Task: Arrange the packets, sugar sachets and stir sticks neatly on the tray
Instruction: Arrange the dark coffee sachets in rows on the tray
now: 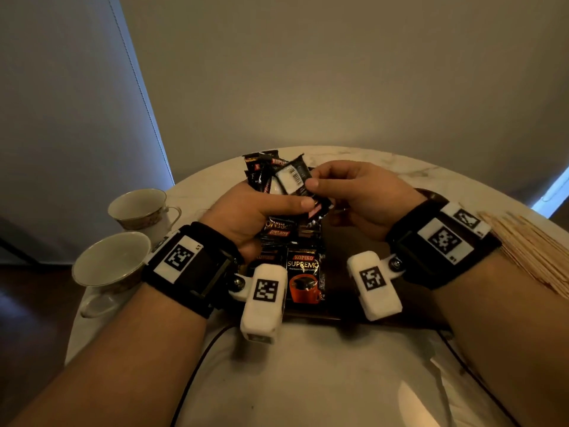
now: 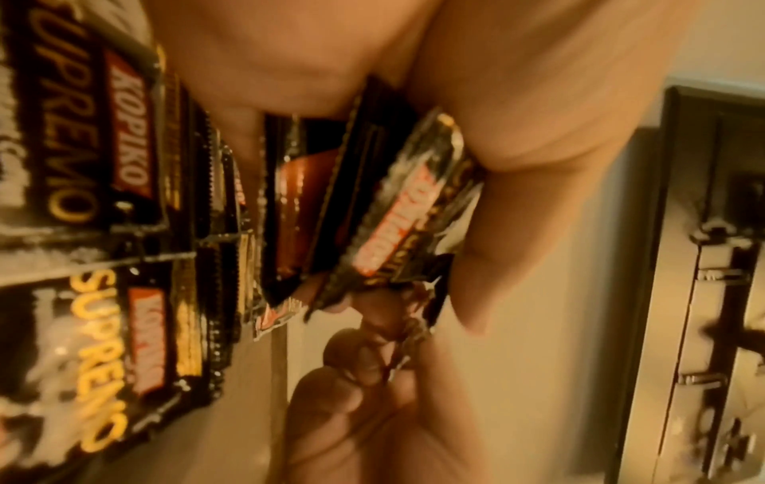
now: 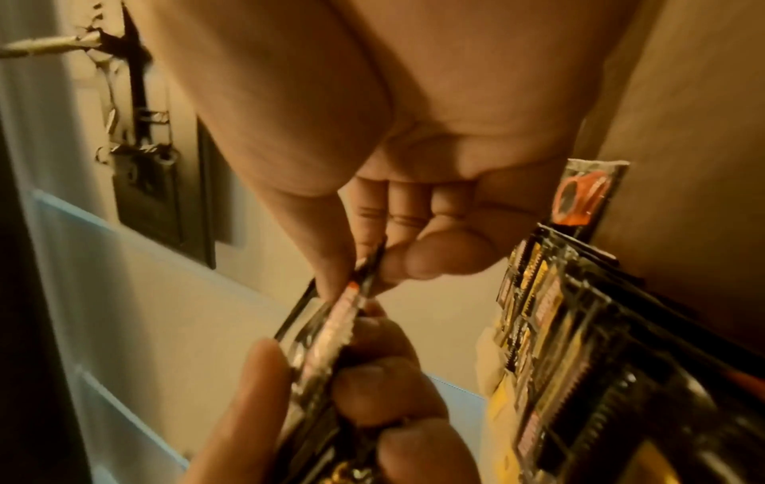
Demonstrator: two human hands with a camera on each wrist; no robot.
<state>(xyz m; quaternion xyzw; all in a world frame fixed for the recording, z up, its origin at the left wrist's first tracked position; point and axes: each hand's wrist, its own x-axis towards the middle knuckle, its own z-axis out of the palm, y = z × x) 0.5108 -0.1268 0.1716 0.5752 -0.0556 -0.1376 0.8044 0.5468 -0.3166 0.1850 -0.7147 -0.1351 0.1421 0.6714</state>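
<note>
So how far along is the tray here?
Done: several coffee packets lie flat on the tray. In hand: the left hand grips a bunch of packets while the right hand pinches one. Left: stir sticks sit off the tray; no sugar sachets visible.

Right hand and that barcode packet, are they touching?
Touching. The head view shows the right hand pinching the barcode packet, thumb on its edge.

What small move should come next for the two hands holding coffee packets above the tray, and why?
Probably the right hand should slide its pinched packet flush into the left hand's fanned bunch, since that packet sits skewed, barcode side up, while more packets lie loose on the tray.
</note>
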